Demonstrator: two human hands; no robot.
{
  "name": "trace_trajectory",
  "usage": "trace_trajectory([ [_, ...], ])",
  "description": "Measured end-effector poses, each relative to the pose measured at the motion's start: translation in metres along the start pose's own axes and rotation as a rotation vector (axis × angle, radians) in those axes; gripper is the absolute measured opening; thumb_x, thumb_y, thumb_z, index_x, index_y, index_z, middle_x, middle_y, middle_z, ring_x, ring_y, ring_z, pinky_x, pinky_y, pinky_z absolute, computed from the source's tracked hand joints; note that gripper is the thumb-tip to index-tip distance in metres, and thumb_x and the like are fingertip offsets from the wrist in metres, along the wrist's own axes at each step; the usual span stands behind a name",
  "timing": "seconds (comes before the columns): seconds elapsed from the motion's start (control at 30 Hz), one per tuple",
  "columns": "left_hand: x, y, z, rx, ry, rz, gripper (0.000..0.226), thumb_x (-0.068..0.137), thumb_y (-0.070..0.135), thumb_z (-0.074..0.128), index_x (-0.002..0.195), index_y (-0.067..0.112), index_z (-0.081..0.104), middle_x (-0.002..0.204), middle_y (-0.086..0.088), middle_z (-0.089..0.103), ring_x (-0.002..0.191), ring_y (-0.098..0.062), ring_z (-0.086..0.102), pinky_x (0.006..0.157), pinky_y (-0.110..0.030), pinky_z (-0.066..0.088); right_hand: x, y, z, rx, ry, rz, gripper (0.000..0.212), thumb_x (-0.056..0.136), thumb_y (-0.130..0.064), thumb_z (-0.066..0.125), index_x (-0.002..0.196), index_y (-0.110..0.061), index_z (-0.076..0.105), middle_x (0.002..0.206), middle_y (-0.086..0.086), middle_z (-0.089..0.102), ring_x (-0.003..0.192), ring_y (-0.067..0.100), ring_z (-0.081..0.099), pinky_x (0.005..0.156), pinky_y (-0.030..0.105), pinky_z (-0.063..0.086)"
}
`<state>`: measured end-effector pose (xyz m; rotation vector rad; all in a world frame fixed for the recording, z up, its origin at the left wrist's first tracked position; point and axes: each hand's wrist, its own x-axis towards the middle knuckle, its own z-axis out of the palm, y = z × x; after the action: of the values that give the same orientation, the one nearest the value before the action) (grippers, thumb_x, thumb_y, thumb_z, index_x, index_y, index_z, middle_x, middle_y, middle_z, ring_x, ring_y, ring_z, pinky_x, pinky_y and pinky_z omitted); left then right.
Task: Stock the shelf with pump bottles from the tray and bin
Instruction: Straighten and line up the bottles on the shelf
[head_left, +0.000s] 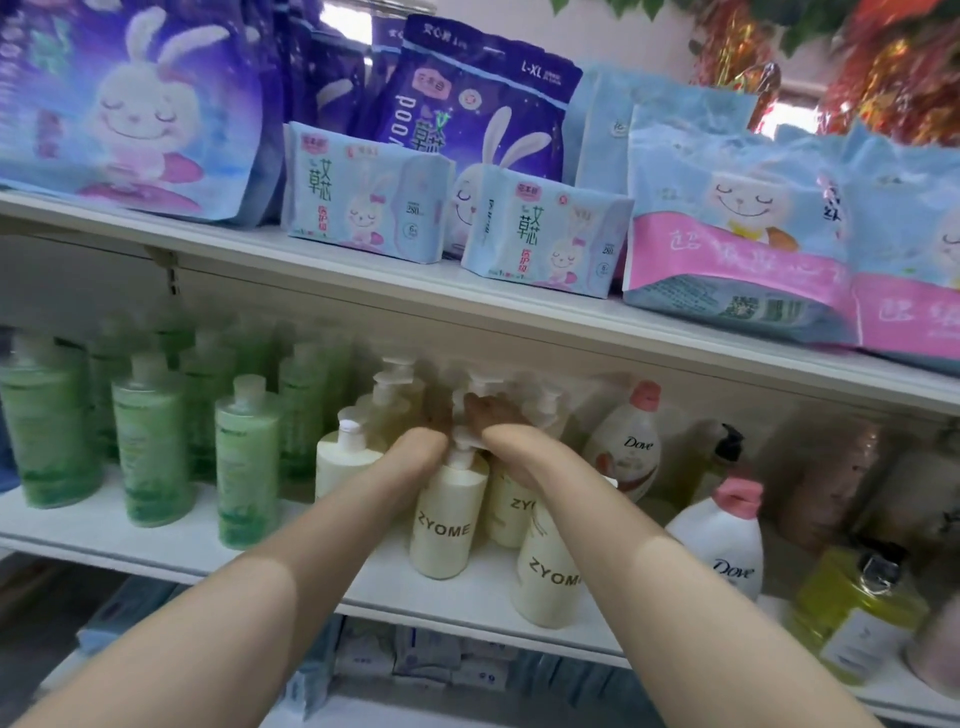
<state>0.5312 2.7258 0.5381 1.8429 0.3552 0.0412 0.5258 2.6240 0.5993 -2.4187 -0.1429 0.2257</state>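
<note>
- Both of the person's forearms reach from 6 o'clock up into the middle shelf (156, 540); the hands meet among the cream pump bottles (449, 514) marked ZYOME, which stand near the centre of that shelf in a close cluster running back toward 12 o'clock.
- The left hand (434, 423) is buried between the pump heads at the 11 o'clock side of the front-centre bottle; its fingers are hidden, so whether it is spread or pinching cannot be told.
- The right hand (491, 415) lies just at 1 o'clock of that bottle's pump; its fingers curl over a white pump head behind, though blur keeps the grip from being certain.
- Green bottles (145, 441) stand in rows at 9 o'clock of the cluster; white Dove bottles (631, 441) with pink caps stand at 3 o'clock; a yellow bottle (857, 613) sits at 4 o'clock.
- The upper shelf, at 12 o'clock, carries rabbit-printed packs (545, 234) in blue, purple and pink.
</note>
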Motion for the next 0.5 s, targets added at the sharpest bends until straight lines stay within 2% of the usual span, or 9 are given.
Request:
trace_trajectory([
  [0.1,0.012,0.001,0.003,0.013,-0.038,-0.01,0.032,0.103,0.029,0.036,0.106,0.007,0.059,0.103,-0.013,0.064,0.099,-0.028,0.058,0.095,-0.036,0.047,0.006,-0.003,-0.001,0.012,-0.007,0.009,0.048,0.107,-0.03,0.031,0.141,0.002,0.042,0.146,0.025,0.043,0.134,0.04,0.043,0.112,0.049,0.035],
  [0.2,0.018,0.003,0.005,0.018,-0.061,0.004,0.037,0.104,0.032,0.034,0.121,0.005,0.054,0.099,-0.004,0.057,0.097,-0.02,0.053,0.093,-0.031,0.044,0.008,-0.008,-0.002,-0.127,0.03,-0.003,0.04,0.105,-0.019,0.035,0.139,-0.001,0.044,0.146,0.021,0.043,0.134,0.036,0.042,0.111,0.046,0.035],
  [0.3,0.012,0.014,0.005,0.041,-0.067,0.004,0.033,0.106,0.03,0.029,0.119,0.009,0.051,0.106,-0.01,0.057,0.102,-0.027,0.054,0.089,-0.027,0.04,0.005,-0.008,-0.005,-0.16,0.023,-0.018,0.039,0.104,-0.013,0.037,0.141,0.001,0.042,0.147,0.021,0.041,0.133,0.035,0.042,0.109,0.043,0.037],
  [0.37,0.014,0.02,0.005,0.151,-0.035,0.026,0.037,0.107,0.025,0.022,0.129,0.006,0.046,0.122,-0.015,0.054,0.117,-0.028,0.051,0.087,-0.022,0.032,0.004,-0.01,-0.009,-0.13,0.002,0.002,0.036,0.103,-0.01,0.038,0.136,0.002,0.046,0.142,0.022,0.046,0.127,0.036,0.049,0.098,0.036,0.043],
  [0.43,0.012,0.029,0.006,0.206,-0.05,0.017,0.039,0.107,0.023,0.021,0.133,0.004,0.044,0.131,-0.018,0.051,0.123,-0.029,0.048,0.099,-0.024,0.034,0.005,-0.01,-0.01,-0.132,-0.032,0.007,0.03,0.098,-0.005,0.043,0.124,0.002,0.055,0.134,0.025,0.053,0.121,0.035,0.054,0.087,0.033,0.043],
  [0.5,0.013,0.031,0.004,0.282,-0.033,0.024,0.038,0.106,0.021,0.026,0.135,0.003,0.043,0.137,-0.019,0.048,0.128,-0.03,0.045,0.111,-0.033,0.031,0.006,-0.013,-0.015,-0.118,0.04,0.021,0.034,0.095,-0.007,0.045,0.126,0.002,0.056,0.133,0.022,0.055,0.119,0.034,0.055,0.094,0.034,0.046],
])
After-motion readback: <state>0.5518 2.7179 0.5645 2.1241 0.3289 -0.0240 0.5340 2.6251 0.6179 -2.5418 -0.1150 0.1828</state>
